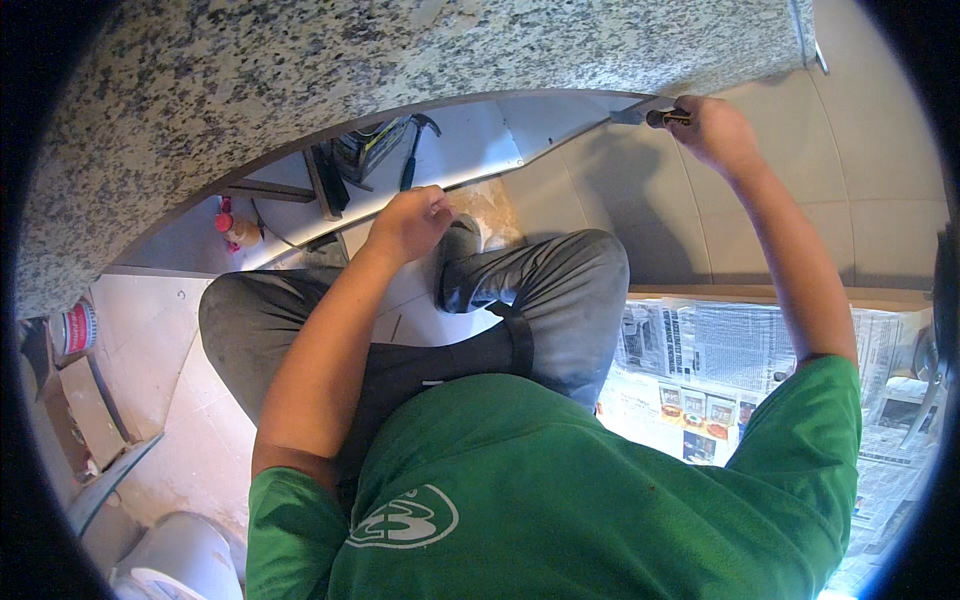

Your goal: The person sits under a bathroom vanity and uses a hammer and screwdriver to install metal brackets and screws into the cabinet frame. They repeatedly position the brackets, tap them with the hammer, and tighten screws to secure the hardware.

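In my raised right hand (717, 136) is a putty knife with a black-and-yellow handle (660, 119). Its flat blade (629, 116) points left, just below the front edge of the speckled granite countertop (480, 50); whether it touches the edge I cannot tell. My left hand (408, 226) hovers above my bent legs with its fingers curled in. What they hold, if anything, is hidden. Beyond that hand, a claw hammer (415, 150) with a dark handle leans beside a dark boxy item (362, 152) on the white cabinet floor.
A bottle with a pink cap (224, 221) stands inside the cabinet at left. Newspaper (700, 345) covers a surface to my right, past a wooden edge (770, 294). A red-and-white can (76, 327) and a white bucket-like container (180, 560) are at far left. Tiled wall (800, 150) rises at right.
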{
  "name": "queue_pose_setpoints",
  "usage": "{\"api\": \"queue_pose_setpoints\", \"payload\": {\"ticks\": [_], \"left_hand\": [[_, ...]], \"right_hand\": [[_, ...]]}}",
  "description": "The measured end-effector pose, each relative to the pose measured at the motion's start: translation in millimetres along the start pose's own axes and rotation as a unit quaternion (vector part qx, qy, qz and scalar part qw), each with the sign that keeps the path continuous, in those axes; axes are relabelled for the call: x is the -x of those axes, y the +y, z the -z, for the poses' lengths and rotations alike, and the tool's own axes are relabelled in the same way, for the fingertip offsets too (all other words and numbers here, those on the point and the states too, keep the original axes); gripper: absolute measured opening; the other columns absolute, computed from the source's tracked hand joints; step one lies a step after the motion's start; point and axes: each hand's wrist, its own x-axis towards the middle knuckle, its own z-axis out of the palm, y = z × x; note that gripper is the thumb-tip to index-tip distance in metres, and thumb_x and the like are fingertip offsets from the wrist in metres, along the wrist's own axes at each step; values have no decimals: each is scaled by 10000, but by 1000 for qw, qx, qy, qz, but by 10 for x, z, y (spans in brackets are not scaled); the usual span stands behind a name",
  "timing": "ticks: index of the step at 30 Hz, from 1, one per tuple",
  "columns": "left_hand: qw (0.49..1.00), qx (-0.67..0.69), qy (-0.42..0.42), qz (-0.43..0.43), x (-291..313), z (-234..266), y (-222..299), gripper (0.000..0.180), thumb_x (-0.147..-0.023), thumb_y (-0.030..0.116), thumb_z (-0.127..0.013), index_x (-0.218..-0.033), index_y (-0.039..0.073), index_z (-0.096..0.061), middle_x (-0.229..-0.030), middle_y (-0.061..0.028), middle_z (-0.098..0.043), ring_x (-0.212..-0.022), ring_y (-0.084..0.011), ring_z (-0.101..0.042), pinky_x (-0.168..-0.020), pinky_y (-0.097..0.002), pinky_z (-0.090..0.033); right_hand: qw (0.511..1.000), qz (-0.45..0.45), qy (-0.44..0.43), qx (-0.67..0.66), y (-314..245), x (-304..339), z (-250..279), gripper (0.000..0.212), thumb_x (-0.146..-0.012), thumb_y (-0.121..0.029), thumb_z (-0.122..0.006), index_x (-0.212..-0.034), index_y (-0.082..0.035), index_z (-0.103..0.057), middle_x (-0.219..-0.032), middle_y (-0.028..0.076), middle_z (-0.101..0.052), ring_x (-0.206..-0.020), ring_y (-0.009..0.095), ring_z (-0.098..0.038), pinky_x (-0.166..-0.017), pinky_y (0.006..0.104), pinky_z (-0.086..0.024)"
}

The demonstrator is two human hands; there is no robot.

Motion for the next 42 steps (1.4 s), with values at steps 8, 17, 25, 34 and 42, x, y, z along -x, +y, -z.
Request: {"api": "queue_pose_setpoints", "payload": {"ticks": [8, 17, 25, 34, 42], "left_hand": [[1000, 9, 15, -4, 24, 3, 59, 145, -895, 183, -677, -880, 39, -663, -885, -176, -700, -847, -344, -684, -753, -394, -533], [999, 43, 6, -19, 28, -23, -10, 159, -893, 188, -677, -857, 36, -646, -856, -179, -689, -799, -342, -668, -734, -391, -524], [1000, -1, -4, -12, -9, -40, -45, 194, -896, 217, -675, -836, 39, -627, -861, -189, -678, -805, -366, -652, -717, -406, -515], [1000, -1, 10, -19, 22, -32, -30, 157, -895, 187, -690, -870, 37, -655, -839, -167, -689, -794, -321, -672, -727, -389, -529], [1000, 0, -4, 19, 56, -41, -49, 157, -908, 202, -693, -927, 49, -668, -874, -146, -700, -807, -290, -669, -746, -378, -530]], "right_hand": [[1000, -3, 4, 13, -43, -24, 90, 314, -841, -317, -693, -1072, -105, -714, -900, 172, -715, -901, 366, -684, -795, 466, -540], [1000, -2, 12, -26, 21, -90, 173, 304, -812, -286, -699, -1051, -100, -726, -917, 174, -719, -883, 370, -684, -780, 468, -540], [1000, -9, 12, -7, 137, -126, -149, 321, -811, -305, -724, -1065, -108, -735, -899, 172, -720, -866, 364, -692, -781, 456, -541], [1000, -10, 0, -26, 18, -117, -35, 321, -808, -308, -736, -1065, -116, -732, -916, 177, -718, -882, 362, -690, -784, 461, -540], [1000, -15, -16, -21, 71, -159, 33, 316, -803, -308, -719, -1052, -114, -722, -897, 178, -715, -874, 374, -684, -771, 459, -542]]}}
